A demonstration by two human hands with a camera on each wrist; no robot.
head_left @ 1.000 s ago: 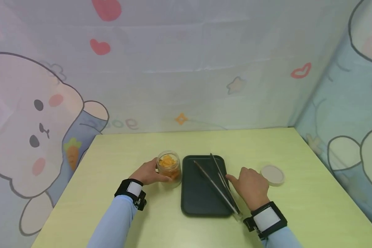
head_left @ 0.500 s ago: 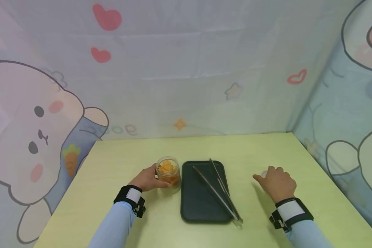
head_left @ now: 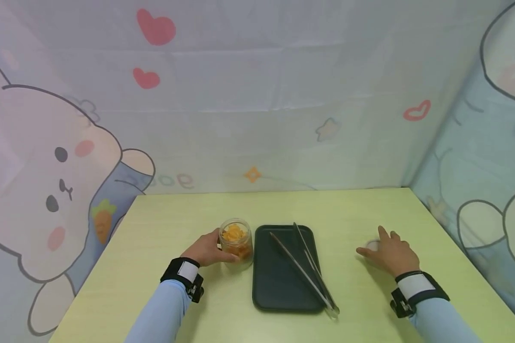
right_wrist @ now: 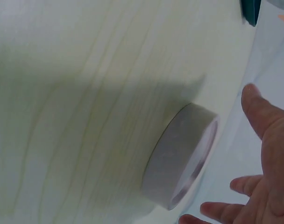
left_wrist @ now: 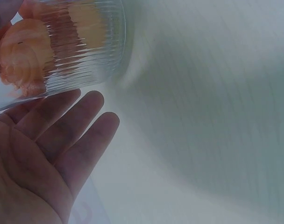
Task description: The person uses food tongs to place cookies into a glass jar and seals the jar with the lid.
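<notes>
In the head view my left hand [head_left: 208,248] holds a clear jar [head_left: 242,263] of orange and yellow pieces, thumb in front and fingers around the far side. The left wrist view shows the ridged wall of the jar [left_wrist: 81,51] with several fingers [left_wrist: 88,149] beside it. To the right, my right hand [head_left: 394,254] hovers with spread fingers over a round white lid [head_left: 372,245], mostly hidden from the head view. In the right wrist view the lid [right_wrist: 172,154] lies on the table, apart from the thumb and fingers [right_wrist: 268,114].
A dark rectangular tray [head_left: 270,286] lies between the hands, close to the jar. Metal tongs [head_left: 302,270] rest across it, their joined end past its front right corner. Printed cloth walls [head_left: 257,95] stand behind and beside the yellow table [head_left: 189,209].
My right hand has moved right, from beside the tongs to above the lid, and its fingers have spread. The left hand stays at the jar.
</notes>
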